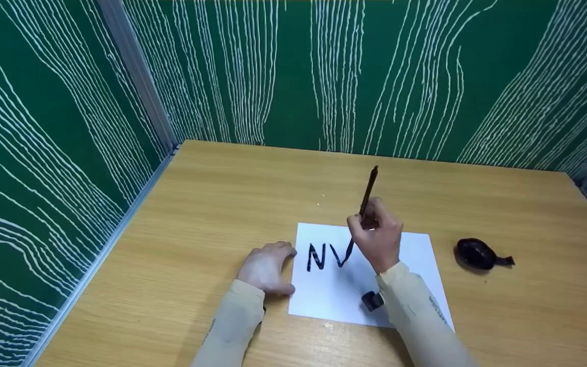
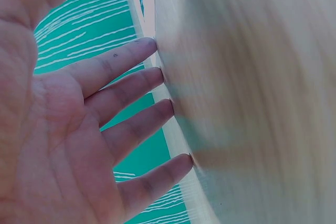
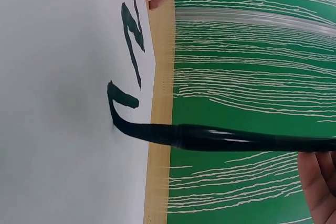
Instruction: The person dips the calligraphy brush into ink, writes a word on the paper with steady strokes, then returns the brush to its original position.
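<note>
My right hand (image 1: 379, 237) pinches a dark writing brush (image 1: 369, 191), its handle pointing up and away. In the right wrist view the black bristles of the brush (image 3: 226, 138) bend against the white paper (image 3: 63, 156), at the end of a dark stroke. On the paper (image 1: 418, 255) stand a black letter N (image 1: 316, 257) and, to its right, a V-shaped mark (image 1: 339, 260). At the paper's left edge rests my left hand (image 1: 265, 267). The left wrist view shows its fingers (image 2: 131, 90) spread and nearly straight, tips down on the table.
A small dark dish (image 1: 477, 254) with a short handle stands on the wooden table (image 1: 232, 204), right of the paper. Green panels with white wavy lines (image 1: 293, 76) rise behind and at the sides. A small black device (image 1: 372, 300) shows beside the right wrist.
</note>
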Demonstrator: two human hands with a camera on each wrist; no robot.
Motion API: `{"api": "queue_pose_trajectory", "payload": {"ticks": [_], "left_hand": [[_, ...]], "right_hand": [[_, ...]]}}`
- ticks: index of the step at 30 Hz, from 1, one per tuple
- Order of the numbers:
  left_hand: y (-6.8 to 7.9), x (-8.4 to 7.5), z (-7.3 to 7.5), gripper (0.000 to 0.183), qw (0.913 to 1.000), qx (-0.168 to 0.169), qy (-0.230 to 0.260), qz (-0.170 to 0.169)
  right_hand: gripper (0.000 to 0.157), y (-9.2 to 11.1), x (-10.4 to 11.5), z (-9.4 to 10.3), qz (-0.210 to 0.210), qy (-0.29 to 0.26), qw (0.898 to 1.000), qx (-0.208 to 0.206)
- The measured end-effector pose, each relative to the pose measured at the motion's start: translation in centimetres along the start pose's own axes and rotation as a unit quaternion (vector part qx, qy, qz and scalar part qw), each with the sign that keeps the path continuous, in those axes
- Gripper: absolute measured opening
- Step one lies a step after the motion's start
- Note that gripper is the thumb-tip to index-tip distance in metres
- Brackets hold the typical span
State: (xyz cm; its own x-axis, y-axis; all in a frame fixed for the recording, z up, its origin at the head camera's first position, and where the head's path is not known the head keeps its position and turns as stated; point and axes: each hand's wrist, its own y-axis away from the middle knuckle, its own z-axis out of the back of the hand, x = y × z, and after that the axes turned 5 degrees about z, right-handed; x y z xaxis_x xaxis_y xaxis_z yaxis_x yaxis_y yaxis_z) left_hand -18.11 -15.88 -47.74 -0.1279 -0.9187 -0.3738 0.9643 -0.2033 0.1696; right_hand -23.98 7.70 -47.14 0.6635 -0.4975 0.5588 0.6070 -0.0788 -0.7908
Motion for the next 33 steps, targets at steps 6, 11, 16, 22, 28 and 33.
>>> {"api": "queue_pose_trajectory", "payload": {"ticks": [6, 11, 16, 22, 28, 33], "left_hand": [[0.03, -0.09, 0.06, 0.078, 1.0, 0.0, 0.0, 0.001], [0.07, -0.15, 0.04, 0.077, 1.0, 0.002, 0.002, 0.007], [0.05, -0.28, 0.07, 0.078, 0.9999, 0.004, 0.001, 0.015], [0.1, -0.32, 0.22, 0.078, 0.9999, 0.004, 0.001, 0.013], [0.09, -0.13, 0.17, 0.074, 0.9999, -0.009, -0.002, -0.012], [0.04, -0.13, 0.16, 0.075, 1.0, -0.005, -0.001, -0.007]], "right_hand": [[0.014, 0.0, 0.08, 0.12, -0.018, 0.003, 1.0, 0.004], [0.014, -0.06, 0.17, 0.32, -0.033, 0.011, 0.999, 0.01], [0.013, -0.25, 0.2, 0.57, -0.052, 0.016, 0.998, 0.019], [0.013, -0.44, 0.12, 0.67, -0.062, 0.016, 0.998, 0.023], [0.013, -0.45, -0.11, 0.58, -0.036, 0.02, 0.999, 0.01], [0.013, -0.46, -0.2, 0.59, -0.036, 0.021, 0.999, 0.007]]}}
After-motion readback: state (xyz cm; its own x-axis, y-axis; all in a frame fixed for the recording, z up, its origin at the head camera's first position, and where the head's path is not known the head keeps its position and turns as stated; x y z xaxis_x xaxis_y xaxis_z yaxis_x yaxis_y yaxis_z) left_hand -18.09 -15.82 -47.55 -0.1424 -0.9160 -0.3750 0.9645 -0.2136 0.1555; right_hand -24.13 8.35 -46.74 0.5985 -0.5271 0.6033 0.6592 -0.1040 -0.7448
